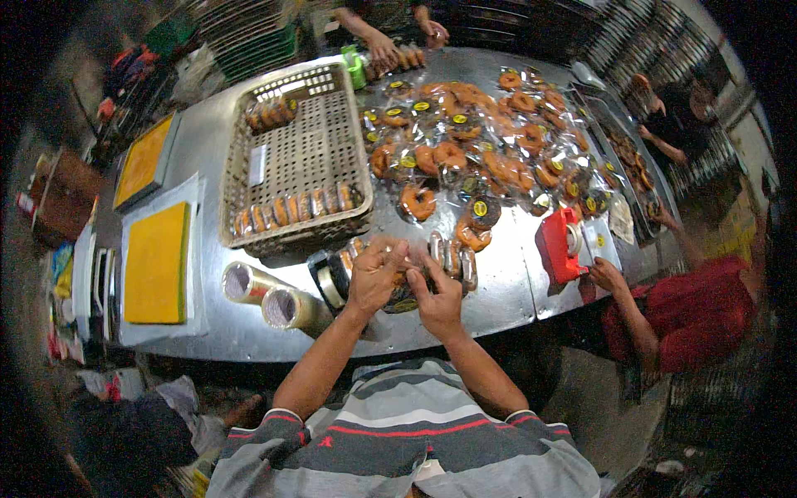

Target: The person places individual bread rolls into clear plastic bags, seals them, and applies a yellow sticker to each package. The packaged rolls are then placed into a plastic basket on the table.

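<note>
Steel table [502, 290], bright at its front edge.
Yellow slab [156, 266] by the left edge, then a plastic basket [360, 153]; left hand [375, 278] and right hand [440, 300] together over wrapped doughnuts [454, 259] near the front edge, gripping what I can't tell; steel runs across to the red tape dispenser [554, 249] toward the right edge.
</note>
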`<state>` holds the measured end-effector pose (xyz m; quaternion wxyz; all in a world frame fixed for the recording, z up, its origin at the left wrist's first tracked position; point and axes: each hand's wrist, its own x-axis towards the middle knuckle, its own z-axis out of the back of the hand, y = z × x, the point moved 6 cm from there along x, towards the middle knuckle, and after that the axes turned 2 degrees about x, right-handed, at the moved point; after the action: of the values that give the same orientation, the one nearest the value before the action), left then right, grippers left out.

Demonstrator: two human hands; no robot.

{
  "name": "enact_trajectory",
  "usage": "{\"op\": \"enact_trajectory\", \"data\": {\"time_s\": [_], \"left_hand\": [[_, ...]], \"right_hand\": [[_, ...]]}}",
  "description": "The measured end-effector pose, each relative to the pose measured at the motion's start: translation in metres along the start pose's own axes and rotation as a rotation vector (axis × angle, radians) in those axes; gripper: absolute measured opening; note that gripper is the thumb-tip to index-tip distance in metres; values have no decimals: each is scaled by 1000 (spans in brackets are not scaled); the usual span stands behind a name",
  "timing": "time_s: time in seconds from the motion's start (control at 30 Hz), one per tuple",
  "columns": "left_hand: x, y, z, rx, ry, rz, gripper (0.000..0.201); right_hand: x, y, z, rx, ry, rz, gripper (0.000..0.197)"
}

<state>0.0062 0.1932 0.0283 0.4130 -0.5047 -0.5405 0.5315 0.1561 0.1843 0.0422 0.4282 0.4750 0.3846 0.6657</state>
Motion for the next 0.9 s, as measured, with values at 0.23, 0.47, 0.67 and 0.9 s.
{"op": "enact_trajectory", "data": {"time_s": [0.23,0.47,0.67,0.9], "left_hand": [[-66,-22,0,777,-194,-684,54],[-64,-8,26,461,194,38,31],[-82,0,28,456,14,-82,20],[-94,43,44,149,65,120,19]], "right_hand": [[-15,-7,-20,998,104,-537,24],[-14,-13,-9,443,228,-274,17],[-20,15,-8,-105,52,140,11],[-30,17,-16,26,225,90,17]]}}
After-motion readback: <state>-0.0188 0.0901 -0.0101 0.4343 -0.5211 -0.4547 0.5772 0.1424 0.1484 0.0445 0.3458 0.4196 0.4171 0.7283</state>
